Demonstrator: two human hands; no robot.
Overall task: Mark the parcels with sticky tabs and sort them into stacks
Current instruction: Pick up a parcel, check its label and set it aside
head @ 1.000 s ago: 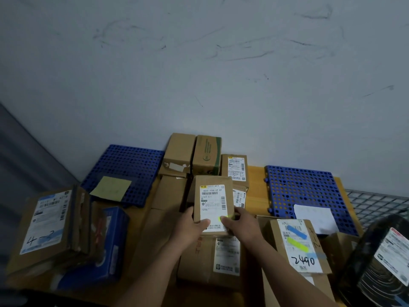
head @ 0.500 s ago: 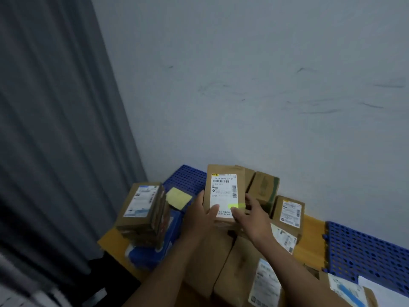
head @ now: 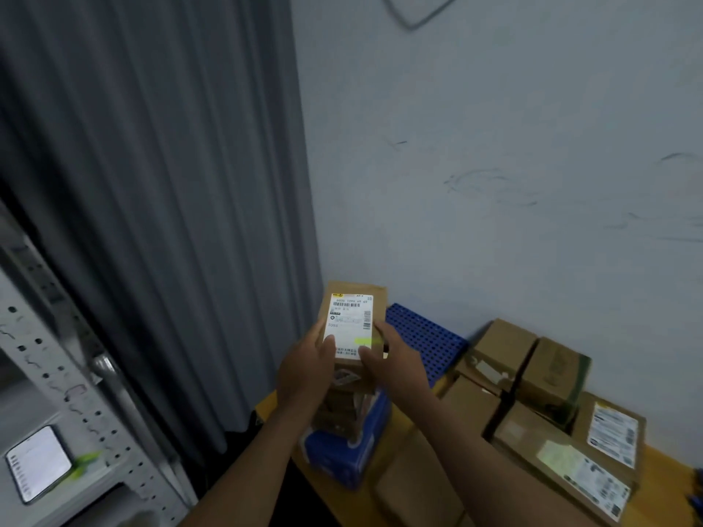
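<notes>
A small brown parcel (head: 352,321) was held just above the corner stack (head: 342,397). The left hand (head: 304,368) gripped its left edge with the thumb on the white label. The right hand (head: 392,359) gripped the right edge, beside a green sticky tab (head: 363,341). The stack rested on a blue box (head: 342,454) on the table (head: 319,484). Closed cardboard boxes (head: 506,348) lay to the right, their contents hidden

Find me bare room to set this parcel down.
Bare: the visible blue mat between the held parcel and the wall-side boxes; a thin wood strip right of the blue package. The table's right side is packed.
</notes>
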